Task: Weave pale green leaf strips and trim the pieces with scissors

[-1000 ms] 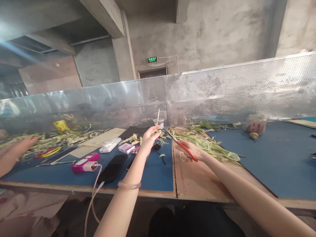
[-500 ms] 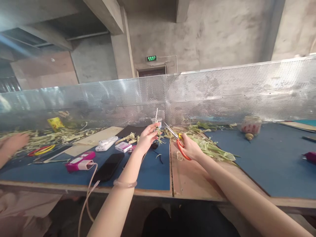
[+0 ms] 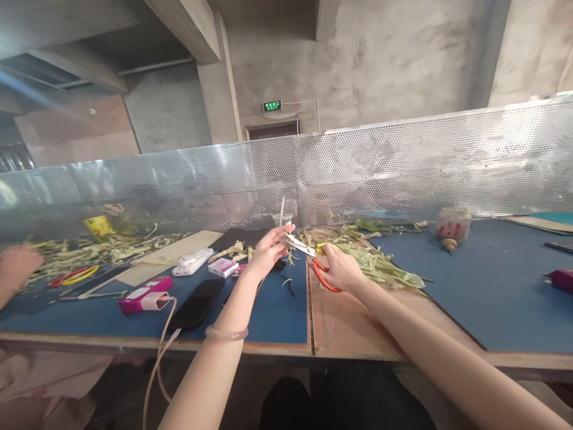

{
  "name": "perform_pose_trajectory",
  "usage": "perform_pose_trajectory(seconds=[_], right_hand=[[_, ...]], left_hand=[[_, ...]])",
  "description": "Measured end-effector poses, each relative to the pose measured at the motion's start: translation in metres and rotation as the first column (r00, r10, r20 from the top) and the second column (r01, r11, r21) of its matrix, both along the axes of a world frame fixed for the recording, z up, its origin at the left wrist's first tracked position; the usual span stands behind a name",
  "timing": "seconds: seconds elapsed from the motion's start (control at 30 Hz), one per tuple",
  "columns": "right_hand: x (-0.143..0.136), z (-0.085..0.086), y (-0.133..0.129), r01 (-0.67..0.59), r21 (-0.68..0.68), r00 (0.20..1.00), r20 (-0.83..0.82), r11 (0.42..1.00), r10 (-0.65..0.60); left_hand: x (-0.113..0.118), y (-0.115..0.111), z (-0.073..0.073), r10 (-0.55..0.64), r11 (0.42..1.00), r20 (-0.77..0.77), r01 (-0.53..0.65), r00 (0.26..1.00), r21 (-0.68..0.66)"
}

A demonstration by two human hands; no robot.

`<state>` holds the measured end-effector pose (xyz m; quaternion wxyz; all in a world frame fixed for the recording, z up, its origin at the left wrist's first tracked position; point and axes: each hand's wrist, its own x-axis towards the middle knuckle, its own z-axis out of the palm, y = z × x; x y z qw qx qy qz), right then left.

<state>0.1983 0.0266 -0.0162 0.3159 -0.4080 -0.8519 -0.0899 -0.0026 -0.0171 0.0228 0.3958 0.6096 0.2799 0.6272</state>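
Observation:
My right hand (image 3: 342, 269) is closed around the handles of a pair of scissors (image 3: 321, 278) with orange and yellow grips. Their slightly parted blades point left and reach the fingertips of my left hand (image 3: 267, 252). That hand is pinched on a small pale-green plant piece (image 3: 291, 255), mostly hidden by the fingers and blades. Behind my left fingers stands a clear plastic cup (image 3: 283, 218) with a white straw. Loose green leaves (image 3: 380, 267) lie just beyond and to the right of my right hand.
A black phone (image 3: 197, 304), a pink-and-white device (image 3: 142, 294) with a cable, a white power strip (image 3: 192, 261) and a small box (image 3: 222, 267) lie left. Another person's hand (image 3: 20, 266) is over plant strips at far left. A jar (image 3: 453, 224) stands right; a perforated metal screen (image 3: 380, 161) runs behind.
My right hand has brought the scissors left and slightly down, so the blades now meet my left fingertips. My left hand stays nearly in place. The other person's hand shifts slightly left.

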Motion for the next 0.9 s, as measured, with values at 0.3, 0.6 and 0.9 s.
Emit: perform_pose_trajectory(seconds=[0.3, 0.6, 0.9], right_hand=[[0.0003, 0.0014, 0.0005, -0.002, -0.034, 1.000, -0.021, 0.999, 0.001], [0.0020, 0.0037, -0.0013, -0.027, -0.013, 1.000, -0.003, 1.000, 0.027], [0.0028, 0.0051, -0.0033, -0.019, 0.008, 0.999, 0.028, 1.000, 0.018]], left_hand=[[-0.0012, 0.0013, -0.0007, -0.019, 1.000, -0.010, 0.019, 1.000, -0.018], [-0.0034, 0.0022, 0.0005, -0.038, 0.998, -0.018, 0.037, 0.999, -0.043], [-0.0011, -0.0001, 0.0015, -0.023, 0.999, -0.027, 0.021, 0.999, -0.046]])
